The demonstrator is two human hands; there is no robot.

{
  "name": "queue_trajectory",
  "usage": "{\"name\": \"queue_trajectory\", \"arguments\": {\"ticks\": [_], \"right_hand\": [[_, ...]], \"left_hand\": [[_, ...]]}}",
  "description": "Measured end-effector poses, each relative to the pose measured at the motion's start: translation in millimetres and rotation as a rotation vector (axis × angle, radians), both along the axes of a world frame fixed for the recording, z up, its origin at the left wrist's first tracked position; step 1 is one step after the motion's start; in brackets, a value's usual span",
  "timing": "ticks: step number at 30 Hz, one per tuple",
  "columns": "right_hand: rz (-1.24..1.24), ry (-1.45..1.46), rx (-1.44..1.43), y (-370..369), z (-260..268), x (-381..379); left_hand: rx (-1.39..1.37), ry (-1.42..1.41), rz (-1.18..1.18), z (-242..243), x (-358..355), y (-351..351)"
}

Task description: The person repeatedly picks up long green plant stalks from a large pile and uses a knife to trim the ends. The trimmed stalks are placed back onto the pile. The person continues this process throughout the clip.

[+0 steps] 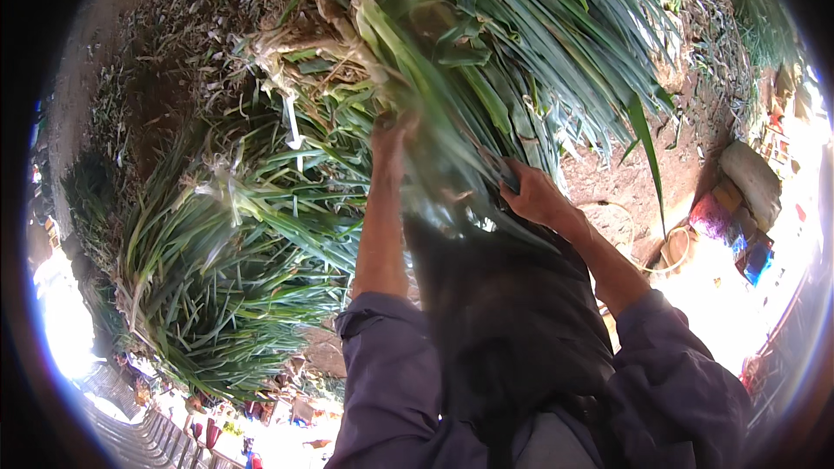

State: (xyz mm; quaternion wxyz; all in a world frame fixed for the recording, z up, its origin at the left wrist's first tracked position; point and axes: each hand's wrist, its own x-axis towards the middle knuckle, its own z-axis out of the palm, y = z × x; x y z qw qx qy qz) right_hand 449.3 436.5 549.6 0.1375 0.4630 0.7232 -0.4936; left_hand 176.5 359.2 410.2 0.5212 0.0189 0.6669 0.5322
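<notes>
In the head view, my left hand [394,130] is closed around the pale lower stalks of a long leafy green plant [407,68], likely leek or garlic, blurred at the grip. Over its leaf end is my right hand [537,192], with a dark object [510,176] between thumb and fingers that I cannot identify. The plant lies slantwise across my dark apron. A big heap of long green leaves [554,32] spreads beyond both hands. Left of my left forearm lie bundles of thinner green stalks [241,208] with a whitish tie.
Dry plant scraps [169,45] litter the ground at the upper left. To the right are bare soil [606,176], a pale hoop [677,251], a large stone [752,176] and a pink net-like bundle [713,215]. More leafy stalks stand at the upper right.
</notes>
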Motion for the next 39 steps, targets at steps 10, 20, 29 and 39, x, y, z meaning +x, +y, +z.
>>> {"name": "queue_trajectory", "arguments": {"ticks": [10, 20, 29, 39], "right_hand": [[0.245, -0.012, 0.172, 12.5, 75.5, -7.0], [0.427, -0.172, 0.391, 32.6, 45.5, -37.5], [0.470, -0.097, 0.529, 82.2, 7.8, -115.6], [0.449, -0.044, 0.544, 132.1, -13.3, -254.4]], "left_hand": [[0.118, -0.240, 0.167, 123.5, 57.9, -6.7], [0.018, -0.328, 0.105, 88.1, 36.4, 0.4], [0.196, -0.421, 0.105, 48.0, 22.0, -3.7], [0.512, -0.122, -0.071, 55.8, 24.6, -10.3]]}}
